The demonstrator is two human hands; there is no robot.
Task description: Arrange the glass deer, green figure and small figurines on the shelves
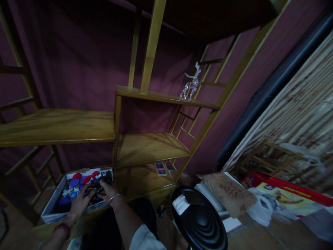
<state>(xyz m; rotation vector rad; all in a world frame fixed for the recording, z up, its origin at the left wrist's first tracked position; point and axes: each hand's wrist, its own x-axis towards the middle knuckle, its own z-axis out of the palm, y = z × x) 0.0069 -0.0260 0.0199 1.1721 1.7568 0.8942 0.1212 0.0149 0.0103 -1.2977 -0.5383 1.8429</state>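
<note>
My left hand (80, 202), with a red beaded bracelet at the wrist, reaches into a shallow white box (49, 211) at the lower left. My right hand (109, 191), wearing a silver bangle, meets it from the right over the same box. Between the fingers of both hands is a small dark object (95, 188), its kind too dim to make out. Around the hands, the box holds several round red pieces (95, 174) and blue pieces (74, 182), along with a blue-and-white item (74, 191).
The box sits low in a wooden shelf unit (57, 126). A clear deer figurine (191, 85) stands on an upper shelf board. At right are a black round-seated stool (203, 222), brown paper (226, 191), a white plastic bag (261, 206) and a red-and-yellow box (288, 198).
</note>
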